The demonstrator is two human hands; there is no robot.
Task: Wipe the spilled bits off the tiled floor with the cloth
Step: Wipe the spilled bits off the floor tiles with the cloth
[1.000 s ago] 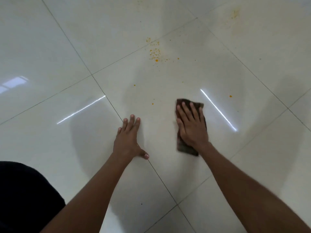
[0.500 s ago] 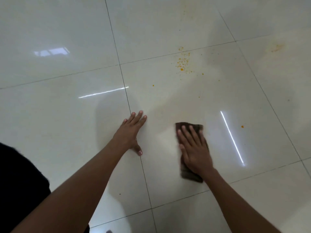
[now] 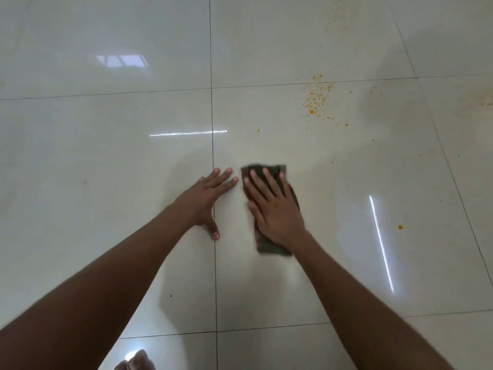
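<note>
**A:** Eyes on the dark brown folded cloth (image 3: 274,244), lying flat on the glossy cream tiled floor (image 3: 106,156), just to the right of a grout line. The right hand (image 3: 276,209) lies on top of it, fingers straight and spread, palm pressing down. Nothing pinched, no curl at all.

**B:** And that looks like the way to handle it. I'd call it soft, light and limp; pinch a corner and it would bunch up, so a flat palm over the middle should keep the whole face in contact. On a tile this shiny it ought to slide easily.

**A:** The left hand (image 3: 206,198) is flat on the floor just beside the cloth, fingers straight, thumb out over the grout line, holding nothing. A prop for the body, I'd say.

**B:** Work left, though. The scattered orange bits (image 3: 316,101) sit well ahead of the cloth and to the right, untouched, with a lone orange speck (image 3: 258,130) closer in and another single orange bit (image 3: 400,227) out right.

**A:** Beyond that, faint yellowish smears toward the far right corner, and bright streaks of ceiling light and a window reflected in the tiles.
</note>
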